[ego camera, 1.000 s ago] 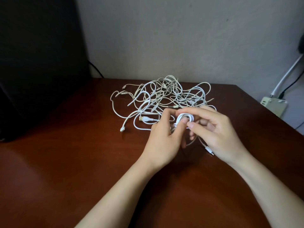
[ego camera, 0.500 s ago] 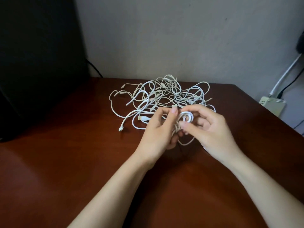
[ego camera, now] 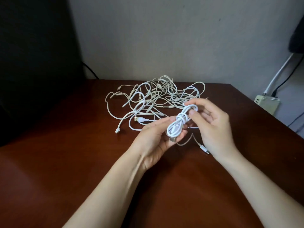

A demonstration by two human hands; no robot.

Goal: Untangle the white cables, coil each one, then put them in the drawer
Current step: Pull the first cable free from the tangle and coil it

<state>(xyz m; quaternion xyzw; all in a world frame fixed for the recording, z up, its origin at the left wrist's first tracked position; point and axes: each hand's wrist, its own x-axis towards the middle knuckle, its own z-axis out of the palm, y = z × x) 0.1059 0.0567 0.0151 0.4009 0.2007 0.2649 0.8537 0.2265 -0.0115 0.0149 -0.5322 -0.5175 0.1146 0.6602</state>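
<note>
White coiled cable (ego camera: pixel 180 123), newly wrapped at its middle, sat gripped between my left hand (ego camera: pixel 158 140) and right hand (ego camera: pixel 212 124); the tangle (ego camera: pixel 158 99) waited near the table's (ego camera: pixel 65 162) far edge.

Dim room, soft light; faint sheen on the table (ego camera: pixel 49 186), left side black, edges bowed, slightly soft focus.

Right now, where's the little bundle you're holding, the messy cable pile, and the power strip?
coiled cable (ego camera: pixel 180 122), head view, wrapped middle of the bundle.
tangled cables (ego camera: pixel 158 96), head view, centre of the pile.
power strip (ego camera: pixel 267 104), head view, its top face.
</note>
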